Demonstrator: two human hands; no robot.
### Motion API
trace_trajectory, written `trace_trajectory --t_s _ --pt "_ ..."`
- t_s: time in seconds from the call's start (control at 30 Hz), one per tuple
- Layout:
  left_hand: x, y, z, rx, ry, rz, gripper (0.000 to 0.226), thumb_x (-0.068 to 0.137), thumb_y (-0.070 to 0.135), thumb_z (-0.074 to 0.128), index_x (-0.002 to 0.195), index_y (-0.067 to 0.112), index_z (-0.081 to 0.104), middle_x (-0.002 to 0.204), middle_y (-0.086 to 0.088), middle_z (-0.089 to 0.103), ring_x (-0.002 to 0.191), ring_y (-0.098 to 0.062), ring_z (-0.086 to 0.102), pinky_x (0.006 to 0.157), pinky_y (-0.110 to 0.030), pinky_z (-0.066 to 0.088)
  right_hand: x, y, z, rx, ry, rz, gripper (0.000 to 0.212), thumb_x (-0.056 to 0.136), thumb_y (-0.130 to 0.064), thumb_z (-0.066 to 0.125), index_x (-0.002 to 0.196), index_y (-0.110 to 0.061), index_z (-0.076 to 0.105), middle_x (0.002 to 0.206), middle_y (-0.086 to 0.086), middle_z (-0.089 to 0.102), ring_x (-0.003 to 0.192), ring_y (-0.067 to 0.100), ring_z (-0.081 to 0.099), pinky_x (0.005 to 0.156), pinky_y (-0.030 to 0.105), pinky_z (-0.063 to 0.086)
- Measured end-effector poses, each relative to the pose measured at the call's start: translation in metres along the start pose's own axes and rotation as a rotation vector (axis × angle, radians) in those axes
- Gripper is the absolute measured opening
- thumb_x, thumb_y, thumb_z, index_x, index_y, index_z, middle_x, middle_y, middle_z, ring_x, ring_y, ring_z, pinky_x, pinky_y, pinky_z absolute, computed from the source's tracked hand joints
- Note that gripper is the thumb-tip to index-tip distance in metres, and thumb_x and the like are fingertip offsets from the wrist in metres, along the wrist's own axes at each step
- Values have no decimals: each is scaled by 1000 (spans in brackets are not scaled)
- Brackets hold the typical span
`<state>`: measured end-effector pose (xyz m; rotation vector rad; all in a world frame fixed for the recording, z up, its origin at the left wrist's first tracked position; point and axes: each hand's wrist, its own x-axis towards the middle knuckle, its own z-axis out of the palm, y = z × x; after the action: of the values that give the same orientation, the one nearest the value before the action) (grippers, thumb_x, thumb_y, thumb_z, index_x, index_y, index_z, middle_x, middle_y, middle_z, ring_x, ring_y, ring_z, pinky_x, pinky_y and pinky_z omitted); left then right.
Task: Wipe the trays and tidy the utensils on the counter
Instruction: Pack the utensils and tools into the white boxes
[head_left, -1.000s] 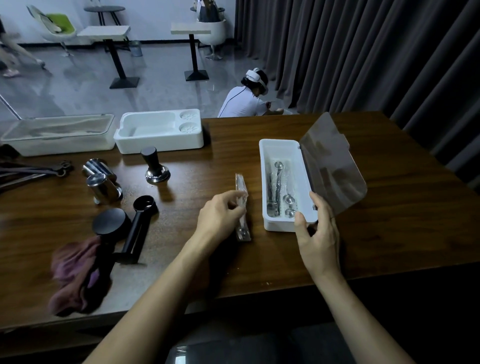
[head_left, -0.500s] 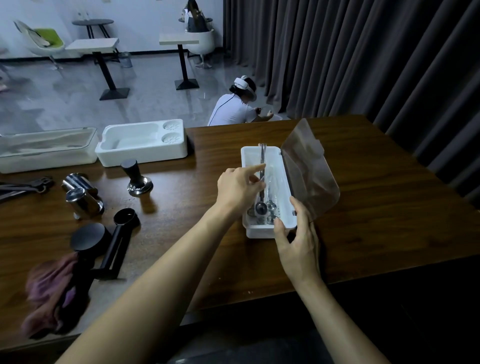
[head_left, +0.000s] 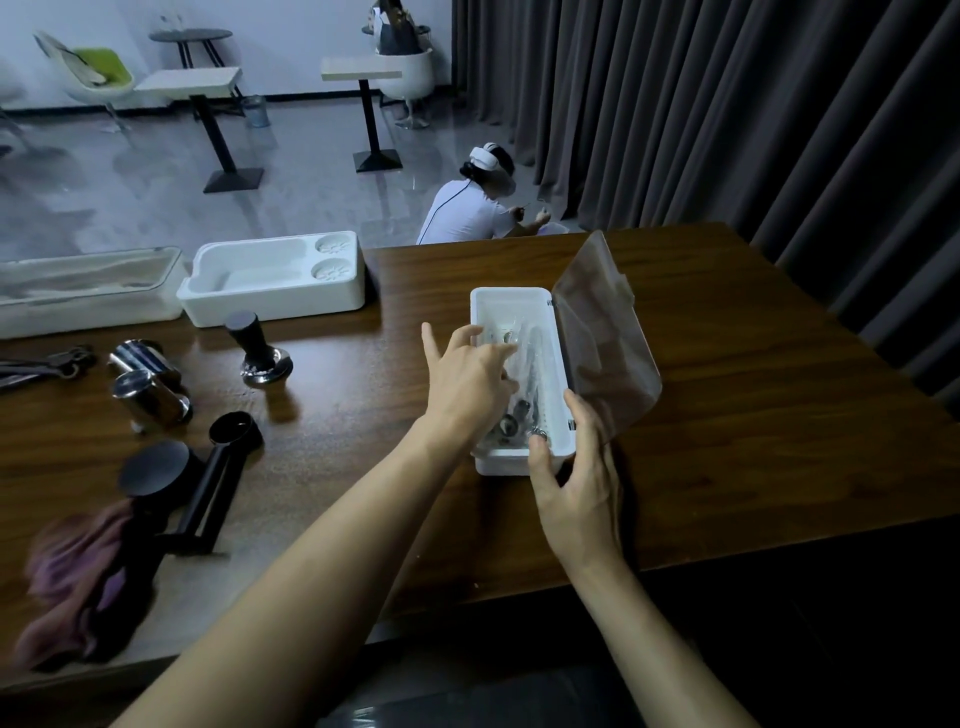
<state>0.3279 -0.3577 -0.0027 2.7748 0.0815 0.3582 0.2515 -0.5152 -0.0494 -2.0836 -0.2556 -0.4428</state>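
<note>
A narrow white utensil box (head_left: 511, 297) lies on the brown counter (head_left: 727, 415), and its clear hinged lid (head_left: 602, 332) stands open to the right. Several plastic-wrapped metal spoons (head_left: 537, 358) lie inside. My left hand (head_left: 467, 379) reaches into the box from the left, fingers spread and resting on the wrapped spoons. My right hand (head_left: 576, 483) grips the box's near right corner, thumb on the front wall and fingers by the lid.
At the back left stand a white foam tray (head_left: 275, 280) and a lidded tray (head_left: 83, 291). A tamper (head_left: 257, 351), two steel cups (head_left: 148, 384), a black handled tool (head_left: 208, 478), dark utensils (head_left: 47, 364) and a purple cloth (head_left: 78, 577) lie left. A person (head_left: 472, 208) crouches beyond the counter.
My left hand picked a wrapped spoon up from the counter, carried it right and laid it in the box. Its fingers now rest on the spoons. My right hand stayed on the box.
</note>
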Motion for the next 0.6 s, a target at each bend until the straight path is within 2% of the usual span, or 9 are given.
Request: trace_trajectory --t_s 0.07,0.17,0.23,0.3,0.37,0.43,0.5,0.6 --pt "0 1 0 32 -21 5 46 91 30 72 137 28 64 119 -2 73 151 -21 28 120 -64 -8 0 0 0 0 -4 1 61 96 -51 48 151 -28 36 153 -4 43 136 5 43 99 2 31" --pt "0 2 -2 52 -75 48 46 94 35 69 139 32 62 138 0 63 152 -25 23 123 -61 7 0 0 1 10 -9 -2 60 97 -50 49 151 -26 37 154 -3 42 138 3 39 101 1 28" --pt "2 2 -2 57 -127 60 38 96 37 66 134 30 67 145 0 58 155 -27 15 122 -60 11 0 2 2 14 -15 2 61 97 -52 47 151 -27 36 156 -4 40 142 5 37 106 7 30" --pt "3 2 -3 104 -164 67 28 98 33 62 121 23 73 137 -7 64 156 -26 7 120 -61 10 0 3 2 9 -8 -4 62 96 -54 46 151 -28 36 157 -3 38 144 8 36 110 19 37" --pt "4 3 -2 152 -200 62 28 97 30 59 117 17 74 132 -14 65 156 -26 3 120 -64 8 0 4 3 11 -7 -4 62 96 -54 46 151 -29 35 157 -2 38 145 11 35 112 30 41" --pt "3 3 -1 176 -217 74 28 98 33 57 116 19 74 133 -14 64 156 -29 1 120 -66 7 0 3 3 16 -8 0 61 96 -53 46 152 -30 34 158 -2 38 147 13 33 113 35 41" --pt "3 2 1 172 -203 99 29 99 40 53 114 27 73 133 -6 65 156 -32 1 119 -69 8 0 3 3 8 -10 1 62 96 -54 46 152 -30 35 158 -3 37 147 12 32 113 29 38" --pt "1 2 0 160 -216 118 40 95 50 57 131 37 66 141 4 61 156 -33 1 119 -71 5 0 1 2 7 -18 4 62 96 -55 44 152 -30 36 158 -4 38 146 9 33 110 17 32"
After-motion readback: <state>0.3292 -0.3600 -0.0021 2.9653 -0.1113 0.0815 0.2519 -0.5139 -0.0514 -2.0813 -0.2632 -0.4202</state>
